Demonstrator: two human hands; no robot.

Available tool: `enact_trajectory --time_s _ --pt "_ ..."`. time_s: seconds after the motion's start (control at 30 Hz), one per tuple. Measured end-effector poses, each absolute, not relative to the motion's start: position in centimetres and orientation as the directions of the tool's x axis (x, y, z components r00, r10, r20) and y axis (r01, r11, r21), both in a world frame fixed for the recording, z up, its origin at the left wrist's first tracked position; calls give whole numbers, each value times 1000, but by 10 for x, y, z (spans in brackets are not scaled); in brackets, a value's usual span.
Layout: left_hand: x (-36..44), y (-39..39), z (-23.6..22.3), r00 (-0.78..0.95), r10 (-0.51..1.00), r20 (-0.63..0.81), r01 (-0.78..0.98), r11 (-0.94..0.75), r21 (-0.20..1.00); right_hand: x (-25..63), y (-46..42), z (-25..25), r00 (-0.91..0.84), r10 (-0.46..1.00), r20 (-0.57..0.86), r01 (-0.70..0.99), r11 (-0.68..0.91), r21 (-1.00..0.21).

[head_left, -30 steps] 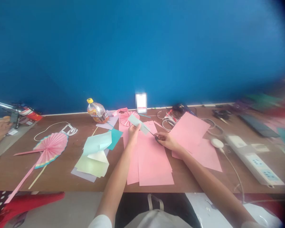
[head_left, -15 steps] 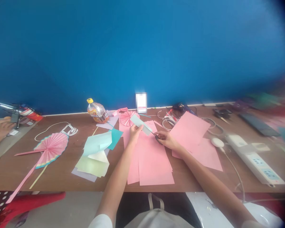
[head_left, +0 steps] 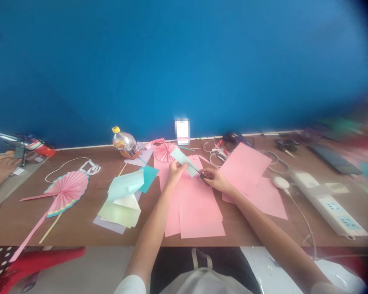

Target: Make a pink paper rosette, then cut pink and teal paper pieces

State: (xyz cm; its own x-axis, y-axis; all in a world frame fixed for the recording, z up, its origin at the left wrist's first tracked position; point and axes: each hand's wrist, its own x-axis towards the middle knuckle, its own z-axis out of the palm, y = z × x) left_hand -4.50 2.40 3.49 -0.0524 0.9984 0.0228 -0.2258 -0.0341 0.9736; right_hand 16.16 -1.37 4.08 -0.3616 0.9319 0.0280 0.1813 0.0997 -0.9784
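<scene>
A pale blue strip of paper (head_left: 184, 161) is pinched in my left hand (head_left: 175, 173), held up over the pink sheets (head_left: 199, 208). My right hand (head_left: 214, 179) is closed round the dark handles of a pair of scissors (head_left: 203, 175). Their blades point up and left and meet the strip at its right end; how far apart the blades are is too small to tell. Just behind the strip lies a pleated pink paper rosette (head_left: 165, 152).
Left are a pink pleated fan (head_left: 68, 190), folded pale green paper (head_left: 119, 213) and a bottle (head_left: 126, 146). On the right lie more pink sheets (head_left: 245, 167), a power strip (head_left: 331, 206), cables and a phone (head_left: 334, 159). Another person's hand (head_left: 1, 171) is at far left.
The paper strip has shifted slightly right and down against the scissors, with my left hand moving a little along with it. My right hand stays nearly in place.
</scene>
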Motion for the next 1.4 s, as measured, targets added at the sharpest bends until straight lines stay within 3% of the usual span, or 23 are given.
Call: enact_trajectory --time_s 1.4 --pt "-41 19 45 -46 999 -4 -217 -7 976 163 -11 32 -352 935 48 186 120 -975"
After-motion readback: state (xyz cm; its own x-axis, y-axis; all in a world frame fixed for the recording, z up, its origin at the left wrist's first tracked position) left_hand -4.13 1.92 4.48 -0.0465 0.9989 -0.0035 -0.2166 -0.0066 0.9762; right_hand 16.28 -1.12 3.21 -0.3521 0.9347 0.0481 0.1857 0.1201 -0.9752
